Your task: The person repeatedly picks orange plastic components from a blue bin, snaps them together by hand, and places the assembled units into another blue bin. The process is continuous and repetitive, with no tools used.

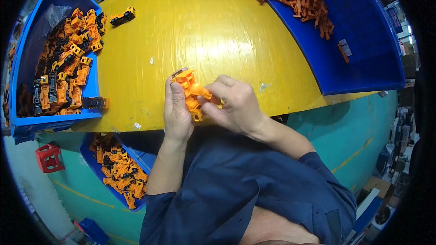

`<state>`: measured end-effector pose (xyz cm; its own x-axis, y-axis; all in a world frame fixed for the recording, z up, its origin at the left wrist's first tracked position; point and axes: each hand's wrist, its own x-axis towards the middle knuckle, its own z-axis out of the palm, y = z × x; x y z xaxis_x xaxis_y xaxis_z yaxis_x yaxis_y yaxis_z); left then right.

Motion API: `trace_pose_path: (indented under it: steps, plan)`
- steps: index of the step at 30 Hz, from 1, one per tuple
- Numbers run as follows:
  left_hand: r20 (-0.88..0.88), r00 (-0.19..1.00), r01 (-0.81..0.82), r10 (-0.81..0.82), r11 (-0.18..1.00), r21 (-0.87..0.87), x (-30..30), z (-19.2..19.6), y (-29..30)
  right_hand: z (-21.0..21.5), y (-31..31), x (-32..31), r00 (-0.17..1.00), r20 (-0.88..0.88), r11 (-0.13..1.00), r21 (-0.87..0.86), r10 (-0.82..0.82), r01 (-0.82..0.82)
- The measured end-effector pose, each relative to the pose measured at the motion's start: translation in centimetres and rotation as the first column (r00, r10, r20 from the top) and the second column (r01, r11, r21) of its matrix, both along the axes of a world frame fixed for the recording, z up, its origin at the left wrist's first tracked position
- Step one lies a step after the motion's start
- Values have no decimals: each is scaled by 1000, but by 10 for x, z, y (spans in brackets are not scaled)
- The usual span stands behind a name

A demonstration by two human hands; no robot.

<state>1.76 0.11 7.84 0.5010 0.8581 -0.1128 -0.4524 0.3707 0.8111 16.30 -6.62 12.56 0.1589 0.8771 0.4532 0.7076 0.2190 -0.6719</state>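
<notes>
Over the near edge of the yellow table, my left hand [177, 113] is closed around an orange toy truck [185, 80], its thumb lying along the side. My right hand [237, 103] meets it from the right, thumb and forefinger pinching an orange part at the truck's side. Whether that part is fixed to the truck I cannot tell, since the fingers cover where they meet. The truck is tilted, with a dark piece showing at its upper end.
A blue bin [97, 59] of orange and black toy trucks stands at the left, beside a lone truck [122, 16] on the yellow table [136, 72]. Another blue bin [363, 63] at the right holds orange plastic parts [299, 0]. Below the table edge sits a bin of orange pieces [122, 168], near a red stool [49, 158].
</notes>
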Motion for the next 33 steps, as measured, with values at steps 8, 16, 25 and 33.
trace_pose_path:
  steps: [8, 16, 25, 33]
  plan:
    - [-33, 996, -80, 81, 996, 51, 0, -10, 0, -2, -3, 1, 984, -176, 977, -209, 2, -40]
    - [-280, 887, -237, 367, 882, 406, 10, -16, 0, -1, -5, -12, 996, 89, 952, -302, -19, 45]
    - [-334, 934, -20, 127, 952, 305, -7, -25, -3, -7, -5, -8, 981, 185, 910, -414, 50, 32]
    - [-319, 924, -116, 209, 951, 287, -6, -32, -8, -13, -5, -17, 995, 103, 908, -415, -18, 59]
